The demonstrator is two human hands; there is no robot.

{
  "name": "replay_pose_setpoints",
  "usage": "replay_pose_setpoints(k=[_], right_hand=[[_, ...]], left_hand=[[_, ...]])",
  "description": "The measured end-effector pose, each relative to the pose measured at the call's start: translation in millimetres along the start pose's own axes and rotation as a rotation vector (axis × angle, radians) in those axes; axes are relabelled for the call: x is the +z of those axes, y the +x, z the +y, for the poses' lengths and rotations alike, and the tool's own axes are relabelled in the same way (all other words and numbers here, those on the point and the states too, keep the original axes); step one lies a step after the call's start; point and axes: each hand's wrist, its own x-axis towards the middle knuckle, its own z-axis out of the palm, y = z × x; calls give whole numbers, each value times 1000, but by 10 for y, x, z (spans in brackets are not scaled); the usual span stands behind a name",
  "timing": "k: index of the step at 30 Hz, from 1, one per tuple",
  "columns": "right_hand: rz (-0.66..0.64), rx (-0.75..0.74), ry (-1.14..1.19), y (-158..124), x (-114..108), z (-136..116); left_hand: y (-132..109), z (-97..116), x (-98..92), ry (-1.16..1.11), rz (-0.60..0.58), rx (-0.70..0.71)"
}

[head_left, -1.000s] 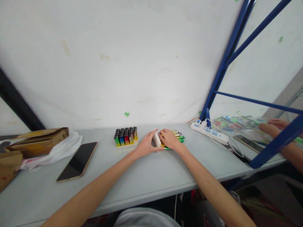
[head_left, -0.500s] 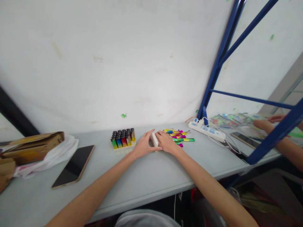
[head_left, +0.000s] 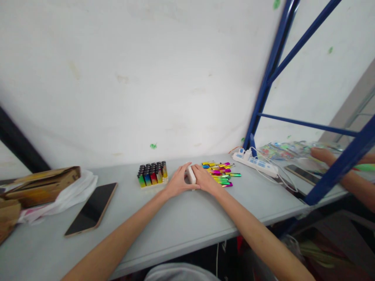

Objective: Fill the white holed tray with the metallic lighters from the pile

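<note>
A small white block-like piece [head_left: 191,175] stands tilted on the table between my two hands. My left hand [head_left: 177,182] grips its left side, thumb stretched along the near end and fingers at the far end. My right hand [head_left: 202,178] presses against its right side with the fingers bent; what lies under them is hidden. Just left of my left hand, rows of colourful lighters [head_left: 152,175] with black tops stand upright in a white tray [head_left: 154,185]. Beyond my right hand lies a loose pile of shiny, metallic-coloured lighter-like pieces [head_left: 221,171].
A dark-screened phone [head_left: 92,210] lies at left, beside an open cardboard box [head_left: 43,187] and white plastic bag [head_left: 77,191]. At right are a white power strip [head_left: 256,163] with cables and a blue metal frame [head_left: 260,93]. Another person's hand [head_left: 324,156] is beyond it.
Both hands stay around the white piece. More of the shiny pieces show beside my right hand, and the pile looks wider. The other person's hand has shifted slightly left.
</note>
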Motion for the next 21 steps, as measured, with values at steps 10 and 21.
replay_pose_setpoints(k=[10,21], right_hand=[[-3,18,4,-94,83,164],[-71,-7,-38,-166,174,-23]], left_hand=[[-22,-12,-200,33,-37,-33],[-1,-65,-211,35,-65,2]])
